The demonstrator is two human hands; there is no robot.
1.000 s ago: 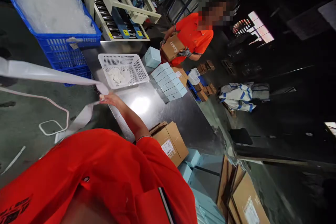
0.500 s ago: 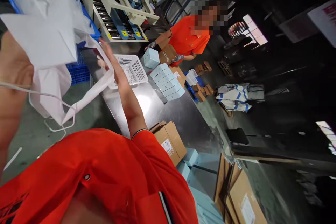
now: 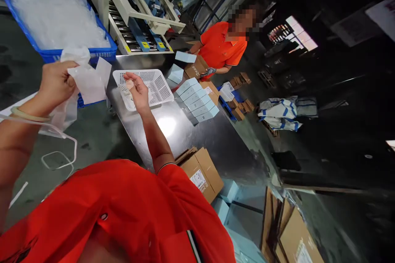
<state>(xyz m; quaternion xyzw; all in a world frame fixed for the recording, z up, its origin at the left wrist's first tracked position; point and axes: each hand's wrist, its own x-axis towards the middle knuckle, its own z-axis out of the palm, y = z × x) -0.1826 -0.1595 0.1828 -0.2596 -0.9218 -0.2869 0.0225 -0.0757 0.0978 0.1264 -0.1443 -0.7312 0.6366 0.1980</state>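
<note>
My left hand (image 3: pixel 57 81) is raised at the left and grips a crumpled white plastic bag (image 3: pixel 89 82), which hangs down past my wrist. My right hand (image 3: pixel 135 90) is stretched out over the near edge of a white perforated basket (image 3: pixel 160 86) on the steel table (image 3: pixel 191 135). Its fingertips are pinched together, and I cannot make out anything between them. Some white pieces lie in the basket, partly hidden by that hand.
A blue crate (image 3: pixel 101 51) of clear bags stands at the back left beside a roller machine (image 3: pixel 135 28). Several light blue boxes (image 3: pixel 197 100) lie in a row on the table. A person in orange (image 3: pixel 222 49) handles a brown carton (image 3: pixel 197 65). More cartons (image 3: pixel 203 172) sit below the table edge.
My left hand has drawn the white bag down and bunched it up. My right hand let go of the bag, dropped toward the basket, and its fingers closed.
</note>
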